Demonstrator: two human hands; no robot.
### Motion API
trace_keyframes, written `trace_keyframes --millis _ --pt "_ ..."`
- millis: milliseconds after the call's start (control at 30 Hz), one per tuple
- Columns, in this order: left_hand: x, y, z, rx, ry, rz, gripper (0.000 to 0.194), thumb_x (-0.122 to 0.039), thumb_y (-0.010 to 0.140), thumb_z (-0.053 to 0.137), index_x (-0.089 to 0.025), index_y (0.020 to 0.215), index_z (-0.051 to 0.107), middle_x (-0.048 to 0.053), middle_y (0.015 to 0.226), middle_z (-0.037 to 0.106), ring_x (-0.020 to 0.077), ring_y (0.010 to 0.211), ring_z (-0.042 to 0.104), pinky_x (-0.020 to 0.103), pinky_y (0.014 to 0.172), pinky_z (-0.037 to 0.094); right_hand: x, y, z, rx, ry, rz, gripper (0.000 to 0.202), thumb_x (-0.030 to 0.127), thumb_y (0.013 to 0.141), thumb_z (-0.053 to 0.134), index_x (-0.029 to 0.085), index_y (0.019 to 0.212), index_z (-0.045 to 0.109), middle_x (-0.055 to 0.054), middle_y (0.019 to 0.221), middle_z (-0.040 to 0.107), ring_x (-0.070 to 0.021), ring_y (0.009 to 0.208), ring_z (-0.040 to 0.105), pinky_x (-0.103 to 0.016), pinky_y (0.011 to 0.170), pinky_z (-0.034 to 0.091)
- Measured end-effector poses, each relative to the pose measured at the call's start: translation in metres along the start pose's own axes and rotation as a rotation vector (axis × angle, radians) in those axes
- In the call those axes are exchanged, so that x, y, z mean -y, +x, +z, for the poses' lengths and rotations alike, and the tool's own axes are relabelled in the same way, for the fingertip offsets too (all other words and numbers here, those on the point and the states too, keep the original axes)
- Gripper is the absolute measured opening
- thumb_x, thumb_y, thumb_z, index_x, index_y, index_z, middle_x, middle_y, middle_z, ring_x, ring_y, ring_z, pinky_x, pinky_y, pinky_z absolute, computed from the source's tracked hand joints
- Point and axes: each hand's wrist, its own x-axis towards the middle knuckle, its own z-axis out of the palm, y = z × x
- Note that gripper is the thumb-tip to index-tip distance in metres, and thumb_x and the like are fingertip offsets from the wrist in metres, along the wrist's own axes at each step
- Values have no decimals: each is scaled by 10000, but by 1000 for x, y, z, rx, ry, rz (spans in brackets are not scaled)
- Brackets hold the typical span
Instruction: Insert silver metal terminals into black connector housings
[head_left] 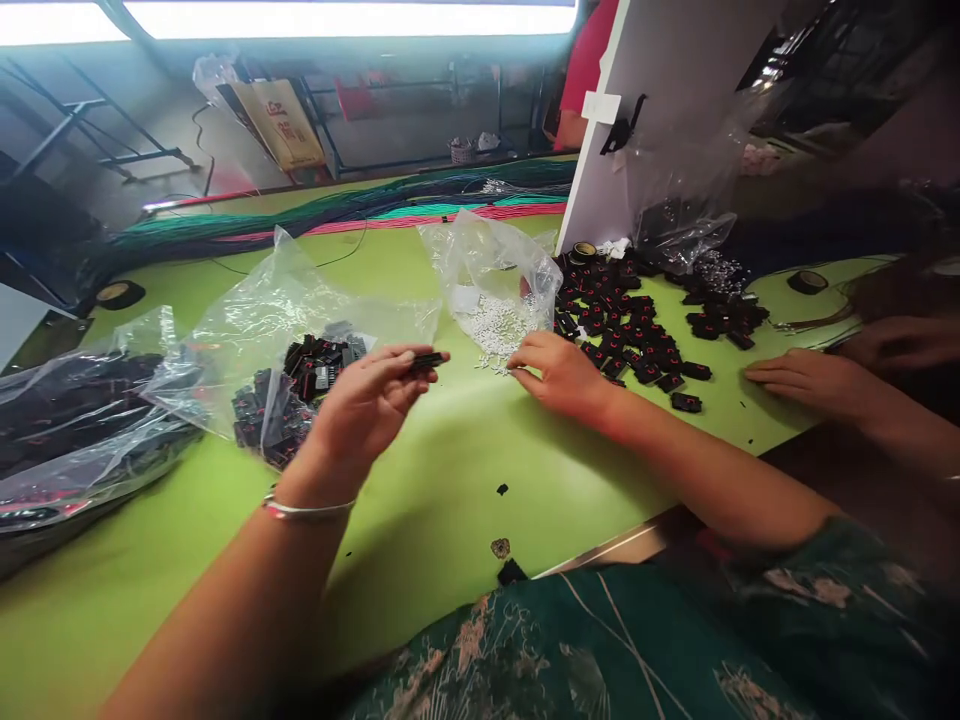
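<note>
My left hand (375, 400) is raised over the green table, thumb and fingers pinched on a small black plastic part (426, 361). My right hand (559, 375) reaches to the near edge of a spread of tiny white pieces (499, 330); its fingertips are bent together there, and whether a piece is between them I cannot make out. The white pieces spill from a clear plastic bag (461, 245). Left of them, another clear bag (247, 290) lies open with black parts (319, 365) in and around it. Beside my right hand lies a heap of black parts with red marks (630, 325).
A full bag of black parts (82, 430) sits at the far left. Bundled green, blue and red wires (360, 210) run along the back. A white panel (600, 130) stands upright at the right. Another person's hand (817, 385) rests farther right. Tape rolls (120, 293) lie about.
</note>
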Motion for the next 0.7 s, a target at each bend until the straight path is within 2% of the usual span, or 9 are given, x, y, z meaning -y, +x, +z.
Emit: trace_keyframes --millis 133,233,533,700 --pt "44 21 6 -10 -224 -180 149 -245 824 670 -97 820 685 107 757 715 75 552 598 147 495 478 11 28 24 135 -44 131 173 140 882 551 161 885 723 -91 912 633 -212 912 553 -322 817 414" --pt "63 25 1 -30 -235 -195 225 -335 842 688 -112 836 660 68 675 677 63 470 550 140 403 403 14 38 32 189 -87 152 193 132 895 536 154 921 726 -100 942 630 -217 925 545 -325 811 401" --pt "63 27 -2 -25 -241 -159 304 -353 756 785 -135 922 653 47 698 684 70 477 567 153 427 423 25 52 40 256 -250 163 162 241 896 597 131 938 709 -133 964 622 -262 936 541 -362 784 398" --pt "63 25 -2 3 -271 -145 342 -341 718 815 -123 942 676 48 752 679 78 545 592 171 476 443 27 55 46 286 -276 157 179 188 925 527 126 912 694 -146 959 622 -264 922 536 -375 779 389"
